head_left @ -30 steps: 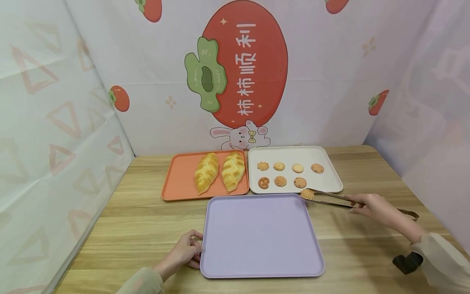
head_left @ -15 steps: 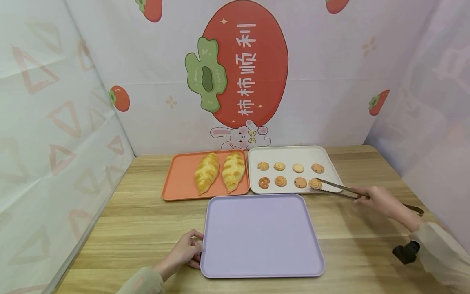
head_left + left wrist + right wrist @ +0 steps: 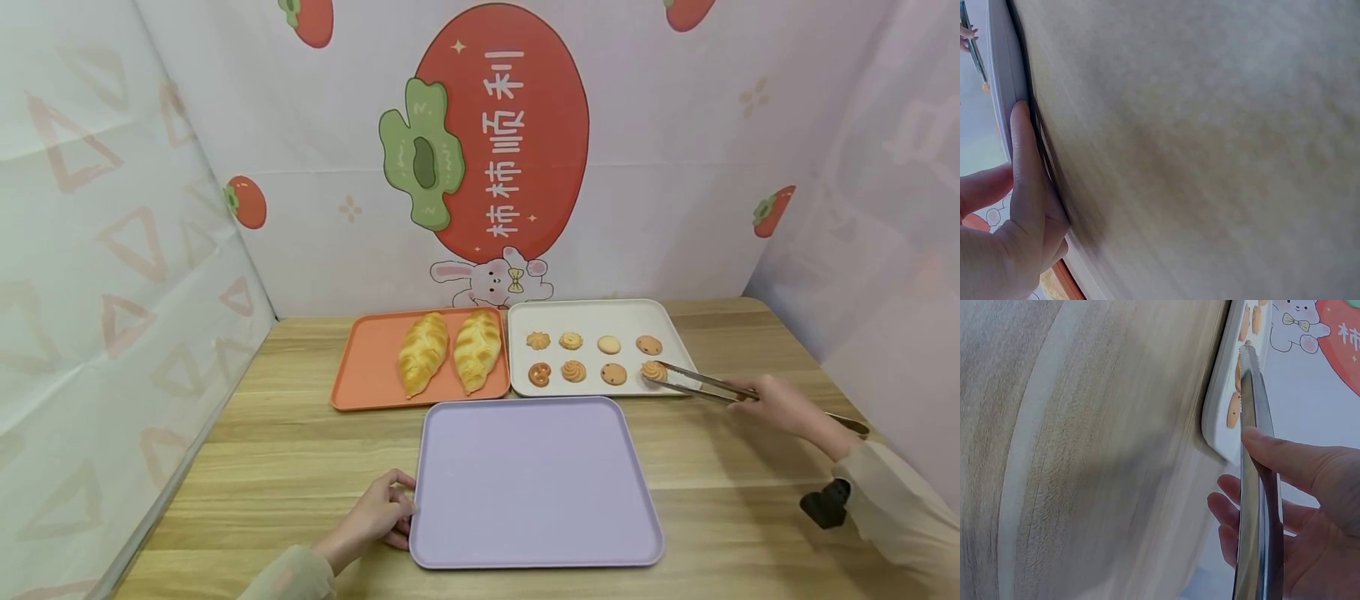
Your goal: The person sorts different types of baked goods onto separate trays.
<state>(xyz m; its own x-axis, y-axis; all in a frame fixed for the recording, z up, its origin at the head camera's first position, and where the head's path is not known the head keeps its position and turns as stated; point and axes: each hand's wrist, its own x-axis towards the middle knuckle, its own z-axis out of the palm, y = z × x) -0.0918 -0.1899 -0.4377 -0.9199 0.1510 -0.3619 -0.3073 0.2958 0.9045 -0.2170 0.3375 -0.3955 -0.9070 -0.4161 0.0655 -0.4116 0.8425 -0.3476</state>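
My right hand point(image 3: 780, 404) grips a pair of metal tongs point(image 3: 1250, 506), thumb on one arm and fingers behind. The tongs' tips stand on both sides of a swirl cookie point(image 3: 654, 372) at the right end of the front row on the white tray point(image 3: 585, 310). Whether the tips squeeze that cookie, I cannot tell. At the left side of the lilac tray point(image 3: 536, 483), my left hand point(image 3: 378, 508) holds the edge. In the left wrist view one finger point(image 3: 1022, 144) lies along the tray's outer wall and another reaches its rim.
Other cookies, among them a pretzel cookie point(image 3: 539, 374) and a chocolate-chip cookie point(image 3: 613, 374), lie in two rows on the white tray. Left of it, an orange tray point(image 3: 367, 367) bears two braided loaves point(image 3: 423, 354). A printed cloth point(image 3: 645, 208) hangs behind the wooden table point(image 3: 300, 450).
My right hand has carried the swirl cookie in the tongs from the lilac tray's far right corner, over to the right, into the white tray's front row. The left hand has stayed put.
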